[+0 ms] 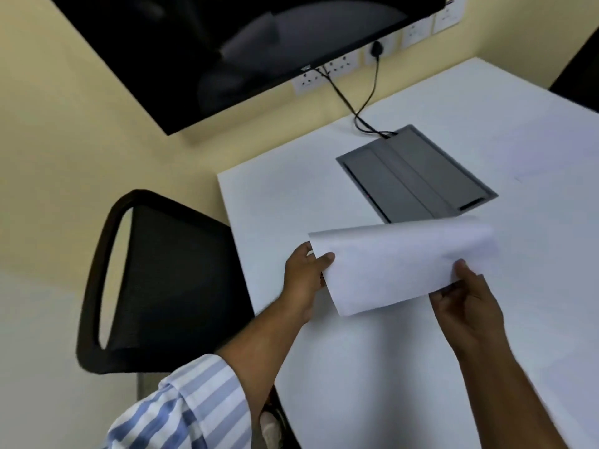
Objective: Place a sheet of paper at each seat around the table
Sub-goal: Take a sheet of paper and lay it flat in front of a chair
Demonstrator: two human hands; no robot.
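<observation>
A white sheet of paper (395,264) is held curved just above the white table (372,367), near its left edge. My left hand (304,273) grips the sheet's left edge, thumb on top. My right hand (466,303) pinches its lower right corner. I cannot tell whether this is a single sheet or a thin stack. A black mesh chair (155,280) stands at the table's left side, right beside the paper.
A grey cable box lid (418,173) is set into the table beyond the paper, with black cables (363,108) running up to wall sockets (343,66). A dark wall screen (227,43) hangs above. Part of another dark chair (580,72) shows at the far right.
</observation>
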